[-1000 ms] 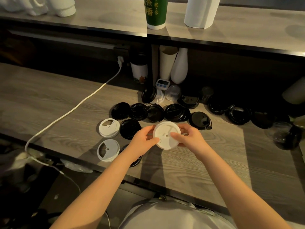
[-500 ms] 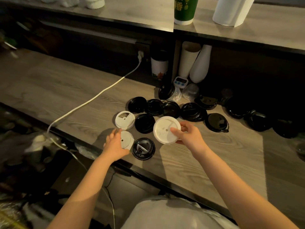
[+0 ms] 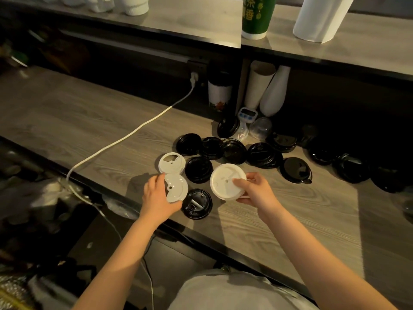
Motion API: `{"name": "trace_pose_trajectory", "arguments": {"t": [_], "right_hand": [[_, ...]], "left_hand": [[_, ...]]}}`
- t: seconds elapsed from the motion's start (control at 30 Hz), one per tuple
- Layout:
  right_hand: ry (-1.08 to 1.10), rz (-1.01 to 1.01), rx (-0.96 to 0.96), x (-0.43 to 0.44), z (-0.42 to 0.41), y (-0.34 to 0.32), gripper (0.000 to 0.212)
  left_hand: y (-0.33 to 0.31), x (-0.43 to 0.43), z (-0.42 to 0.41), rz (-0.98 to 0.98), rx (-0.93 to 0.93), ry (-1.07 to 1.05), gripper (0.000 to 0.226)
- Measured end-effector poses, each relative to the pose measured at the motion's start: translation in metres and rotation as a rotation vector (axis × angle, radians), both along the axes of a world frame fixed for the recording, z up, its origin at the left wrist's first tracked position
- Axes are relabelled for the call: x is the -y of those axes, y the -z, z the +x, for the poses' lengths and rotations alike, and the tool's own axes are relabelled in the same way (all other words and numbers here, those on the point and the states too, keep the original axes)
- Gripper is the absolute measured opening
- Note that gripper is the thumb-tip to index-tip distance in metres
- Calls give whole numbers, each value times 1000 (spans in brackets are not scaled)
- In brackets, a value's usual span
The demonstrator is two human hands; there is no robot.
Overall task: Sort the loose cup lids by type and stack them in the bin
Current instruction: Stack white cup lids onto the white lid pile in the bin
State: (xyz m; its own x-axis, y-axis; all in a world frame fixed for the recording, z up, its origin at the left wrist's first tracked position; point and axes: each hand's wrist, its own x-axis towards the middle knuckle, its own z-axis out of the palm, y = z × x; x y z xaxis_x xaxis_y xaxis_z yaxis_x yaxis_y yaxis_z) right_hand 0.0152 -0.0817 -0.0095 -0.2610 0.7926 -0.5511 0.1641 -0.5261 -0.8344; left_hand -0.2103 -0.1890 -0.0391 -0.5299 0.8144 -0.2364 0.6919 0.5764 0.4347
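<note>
The right hand (image 3: 257, 193) pinches 1 white lid (image 3: 226, 181) by its rim just above the counter (image 3: 89, 121), while at its 9 o'clock the left hand (image 3: 156, 199) grips a 2nd white lid (image 3: 177, 190) with curled fingers, a 3rd white lid (image 3: 171, 164) lying at 12 o'clock from that and black lids (image 3: 198, 169) scattered beyond.

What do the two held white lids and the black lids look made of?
The white lid in the right hand and second white lid in the left hand: likely thin moulded plastic, matte, with pressed ridges. Black lids: probably similar plastic, glossier; rims catch highlights.
</note>
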Motion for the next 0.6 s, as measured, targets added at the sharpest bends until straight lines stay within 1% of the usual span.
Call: {"name": "trace_pose_trajectory", "arguments": {"t": [0.17,0.3,0.43,0.6], "right_hand": [[62,-19,-2,3,6,0,41],[116,-12,12,0,22,-5,45],[122,8,-68,-1,46,-14,38],[186,75,-155,4,84,-29,38]], "left_hand": [[-25,-19,39,157,166,129,95],[-40,-41,74,254,223,308,94],[-49,-62,109,267,294,460,94],[-61,-87,152,269,317,603,92]]}}
